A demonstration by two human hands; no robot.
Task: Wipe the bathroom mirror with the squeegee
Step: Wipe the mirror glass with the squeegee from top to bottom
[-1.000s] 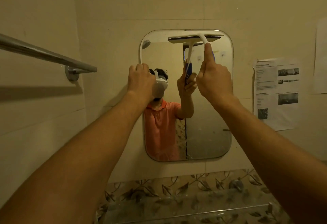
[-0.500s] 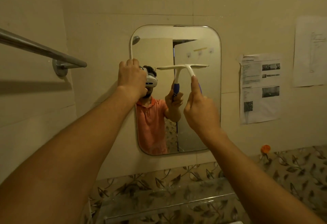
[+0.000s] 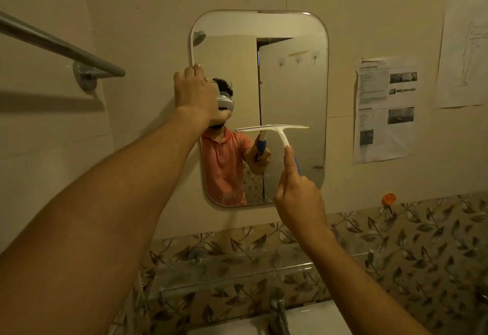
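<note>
The rounded bathroom mirror [image 3: 293, 83] hangs on the beige tiled wall. A white squeegee [image 3: 274, 129] with a blue grip lies with its blade level against the glass, a little below the mirror's middle. My right hand [image 3: 298, 197] grips the squeegee's handle, index finger stretched up along it. My left hand [image 3: 194, 94] holds the mirror's left edge, fingers curled over the rim. The reflection shows a person in an orange shirt.
A metal towel bar [image 3: 63, 46] juts from the left wall. Printed sheets [image 3: 384, 107] and a drawing [image 3: 464, 52] are taped to the right of the mirror. Below are leaf-patterned tiles, a glass shelf [image 3: 237, 276], a tap [image 3: 280, 311], and an orange hook [image 3: 388, 198].
My right hand has drawn the squeegee straight down the glass, from the mirror's top edge to below its middle. My left hand has stayed on the mirror's left edge.
</note>
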